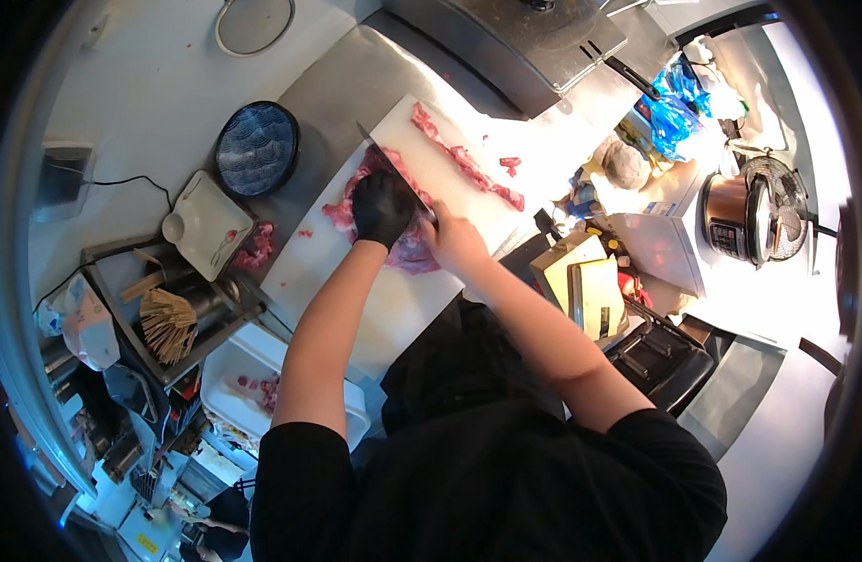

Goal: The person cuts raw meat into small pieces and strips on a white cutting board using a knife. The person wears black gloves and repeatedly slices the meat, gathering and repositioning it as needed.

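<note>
My left hand (pixel 382 208), in a black glove, presses down on a slab of raw meat (pixel 415 251) on a white cutting board (pixel 332 274). Bare, my right hand (pixel 455 239) grips the handle of a long-bladed kitchen knife (pixel 396 166). The blade runs along the meat, right beside the gloved hand, its tip pointing to the upper left. A long trimmed strip of meat (pixel 466 161) lies apart on the board's upper right part. Small scraps are at the board's left side.
Meat trimmings (pixel 257 247) lie left of the board, by a rectangular dish (pixel 209 225) and a blue patterned round plate (pixel 257 149). A white tub (pixel 227 372) with meat pieces stands lower left. A metal appliance (pixel 515 49) borders the top; yellow boxes (pixel 592 295) stand right. Another person (pixel 224 523) is at lower left.
</note>
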`<state>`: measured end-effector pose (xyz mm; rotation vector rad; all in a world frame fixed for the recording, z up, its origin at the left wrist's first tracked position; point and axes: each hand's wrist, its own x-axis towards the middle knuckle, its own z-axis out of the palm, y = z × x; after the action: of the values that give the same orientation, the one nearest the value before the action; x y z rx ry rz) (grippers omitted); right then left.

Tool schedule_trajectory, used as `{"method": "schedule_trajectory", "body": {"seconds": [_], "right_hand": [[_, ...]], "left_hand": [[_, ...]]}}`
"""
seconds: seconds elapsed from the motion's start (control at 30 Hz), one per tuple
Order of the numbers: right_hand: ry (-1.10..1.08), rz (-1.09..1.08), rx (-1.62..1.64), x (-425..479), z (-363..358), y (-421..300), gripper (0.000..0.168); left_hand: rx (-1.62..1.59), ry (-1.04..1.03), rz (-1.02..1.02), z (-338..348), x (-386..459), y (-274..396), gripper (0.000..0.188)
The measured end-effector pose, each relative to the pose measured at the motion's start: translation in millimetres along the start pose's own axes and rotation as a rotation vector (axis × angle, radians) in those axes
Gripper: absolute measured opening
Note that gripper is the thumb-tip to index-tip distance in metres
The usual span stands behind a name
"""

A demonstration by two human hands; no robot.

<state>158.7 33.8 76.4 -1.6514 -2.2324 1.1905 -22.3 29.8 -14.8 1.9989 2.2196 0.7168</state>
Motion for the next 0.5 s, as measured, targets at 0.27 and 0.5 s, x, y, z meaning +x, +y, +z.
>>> {"method": "schedule_trajectory", "body": {"seconds": [0.27,0.5], "right_hand": [[-0.068,0.035,-0.042,-13,-11,8,0.038],[-0.025,0.002,-0.054,42,-7,-26,0.037]], "left_hand": [[-0.032,0.07,-0.018,-9,4,7,0.033],[-0.05,-0.01,-0.018,-4,2,8,0.028]]}}
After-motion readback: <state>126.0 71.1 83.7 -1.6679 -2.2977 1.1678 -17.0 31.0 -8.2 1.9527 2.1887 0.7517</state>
